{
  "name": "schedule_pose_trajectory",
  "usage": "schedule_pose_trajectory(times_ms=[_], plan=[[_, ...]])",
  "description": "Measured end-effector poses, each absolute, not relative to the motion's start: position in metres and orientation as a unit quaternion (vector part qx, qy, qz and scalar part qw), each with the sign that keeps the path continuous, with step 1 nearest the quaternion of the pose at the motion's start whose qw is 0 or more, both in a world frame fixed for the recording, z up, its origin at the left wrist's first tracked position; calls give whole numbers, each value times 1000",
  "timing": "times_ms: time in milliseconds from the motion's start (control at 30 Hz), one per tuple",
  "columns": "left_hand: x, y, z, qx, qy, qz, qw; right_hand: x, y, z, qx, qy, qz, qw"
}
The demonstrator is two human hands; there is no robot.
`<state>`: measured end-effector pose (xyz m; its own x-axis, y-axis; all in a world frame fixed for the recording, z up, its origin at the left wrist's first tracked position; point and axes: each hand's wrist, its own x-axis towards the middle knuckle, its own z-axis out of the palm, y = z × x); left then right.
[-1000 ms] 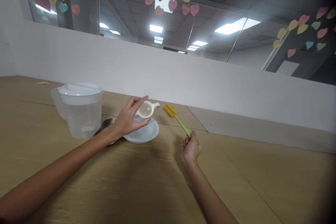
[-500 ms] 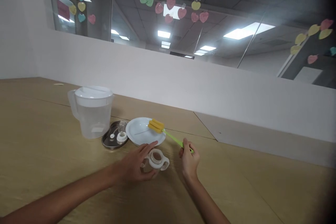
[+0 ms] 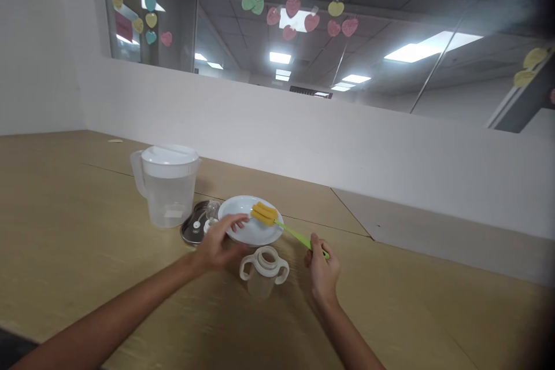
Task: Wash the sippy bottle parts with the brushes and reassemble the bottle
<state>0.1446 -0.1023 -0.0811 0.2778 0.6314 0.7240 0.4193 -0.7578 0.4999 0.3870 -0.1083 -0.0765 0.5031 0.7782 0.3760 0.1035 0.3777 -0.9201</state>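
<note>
My right hand [image 3: 323, 269] is closed round the green handle of a bottle brush [image 3: 265, 214], whose yellow sponge head is over the white plate [image 3: 234, 203]. A baby bottle [image 3: 261, 284] with a white two-handled collar stands upright and uncapped on the table, in front of the plate. Just left of it, my left hand [image 3: 221, 241] is in the air, fingers apart, holding nothing. Behind that hand lies a metal tray [image 3: 189, 233] with a clear cap [image 3: 213, 208], a white ring partly hidden by my fingers, and a thin tube with a white end [image 3: 196, 225].
A lidded clear pitcher [image 3: 170, 191] with liquid in it stands behind and left of the tray. The wooden table [image 3: 411, 300] runs back to a white wall [image 3: 260, 121] below a window with heart-shaped notes.
My left hand has let go of the baby bottle and moved up and left of it, towards the tray. My right hand still grips the bottle brush. The view has shifted slightly.
</note>
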Motion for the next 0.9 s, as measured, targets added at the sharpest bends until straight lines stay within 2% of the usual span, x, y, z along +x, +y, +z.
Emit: schedule_pose_trajectory(times_ms=[100,267,367,900], plan=[[114,-82,-71,717,472,513,10,387,-109,-75,-505,-436,242,704],[84,-58,-70,747,616,235,-86,388,-108,-76,-498,-437,254,705],[85,-54,-77,753,630,171,-78,389,-107,-76,-496,-437,251,707],[93,-51,-91,747,659,82,-45,390,-106,-77,-494,-431,264,708]])
